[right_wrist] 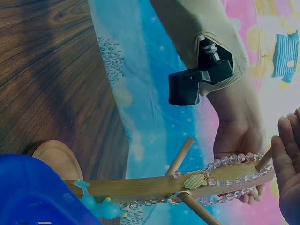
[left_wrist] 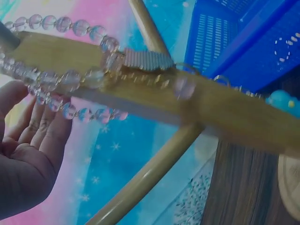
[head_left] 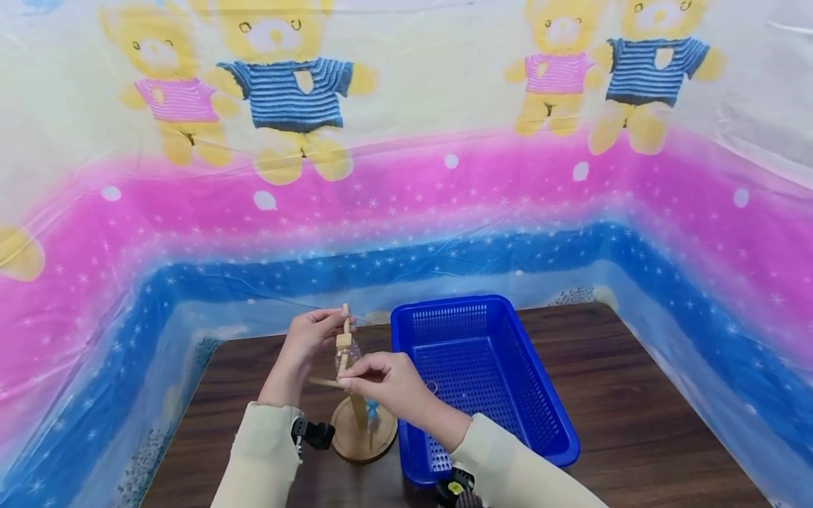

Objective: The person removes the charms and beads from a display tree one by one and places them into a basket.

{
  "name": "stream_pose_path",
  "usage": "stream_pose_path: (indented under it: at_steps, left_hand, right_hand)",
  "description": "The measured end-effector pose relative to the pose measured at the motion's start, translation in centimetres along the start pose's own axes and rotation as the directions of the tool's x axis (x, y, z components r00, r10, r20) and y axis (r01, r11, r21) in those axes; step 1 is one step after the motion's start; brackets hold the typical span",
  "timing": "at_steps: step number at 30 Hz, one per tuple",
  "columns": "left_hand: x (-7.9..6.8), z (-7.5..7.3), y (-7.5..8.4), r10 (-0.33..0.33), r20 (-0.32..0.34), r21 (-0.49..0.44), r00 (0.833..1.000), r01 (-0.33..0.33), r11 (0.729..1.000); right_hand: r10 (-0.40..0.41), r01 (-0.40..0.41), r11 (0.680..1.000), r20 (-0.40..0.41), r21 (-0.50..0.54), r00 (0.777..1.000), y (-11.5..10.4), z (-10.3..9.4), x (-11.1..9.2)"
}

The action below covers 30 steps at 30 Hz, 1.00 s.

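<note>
A wooden stand (head_left: 358,413) rises from a round base, with pegs crossing its post. At the top hangs a bracelet of clear pinkish beads (right_wrist: 241,179) with a small ribbed plate (right_wrist: 195,181). My left hand (head_left: 311,335) reaches behind the post top, thumb and forefinger at the upper peg's far end, beside the beads. On the near side my right hand (head_left: 389,381) pinches with thumb and forefinger at that peg's end, where the beads run up to it. I cannot tell how much bead lies inside either pinch. A keychain with a turquoise charm (right_wrist: 105,206) hangs lower.
A blue plastic basket (head_left: 540,395) stands right of the stand, below my right forearm. A small ring-shaped item (head_left: 432,387) lies in it near the left wall. The dark wooden table (head_left: 622,395) meets a patterned cloth (head_left: 444,233) along its back and sides.
</note>
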<state>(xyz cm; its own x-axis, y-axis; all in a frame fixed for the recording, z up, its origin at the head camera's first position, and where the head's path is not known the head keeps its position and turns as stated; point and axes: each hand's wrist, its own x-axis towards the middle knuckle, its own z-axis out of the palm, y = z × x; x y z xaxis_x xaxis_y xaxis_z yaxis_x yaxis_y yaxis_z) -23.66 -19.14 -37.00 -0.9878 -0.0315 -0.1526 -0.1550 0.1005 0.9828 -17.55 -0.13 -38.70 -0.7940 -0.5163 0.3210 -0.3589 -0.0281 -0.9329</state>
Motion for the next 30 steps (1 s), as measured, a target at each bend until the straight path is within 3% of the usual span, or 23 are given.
stream_pose_path:
  at_steps: [6,9,13,19,24,30]
  left_hand:
    - [-0.8,-1.3,-0.9,0.069,0.009,0.090,0.998,-0.070,0.994]
    - [-1.6,-2.1,-2.3,0.108,-0.030,0.046,0.994,-0.106,0.993]
    - [-2.8,-2.9,-4.9,0.155,-0.104,-0.080,0.982,-0.164,0.983]
    - [-4.5,-2.9,-8.8,0.260,-0.134,-0.111,0.956,-0.276,0.955]
    - [-5.5,-2.2,-10.5,0.240,-0.179,-0.214,0.954,-0.276,0.937]
    - [-5.5,-1.4,-11.8,0.219,-0.191,-0.319,0.957,-0.271,0.908]
  right_hand:
    - [-0.014,0.013,0.999,-0.011,-0.041,1.000,-0.1,-0.1,0.0]
    - [-0.015,0.015,0.999,-0.016,-0.048,1.000,0.0,-0.1,0.0]
    - [-0.019,0.018,0.998,-0.015,-0.052,1.000,0.1,0.1,0.1]
    - [-0.045,0.044,0.997,-0.013,-0.061,0.999,0.2,0.2,0.2]
    - [-0.031,0.030,0.998,-0.012,-0.050,0.999,0.1,0.3,0.3]
    - [-0.017,0.017,0.999,-0.018,-0.046,1.000,0.1,0.2,0.1]
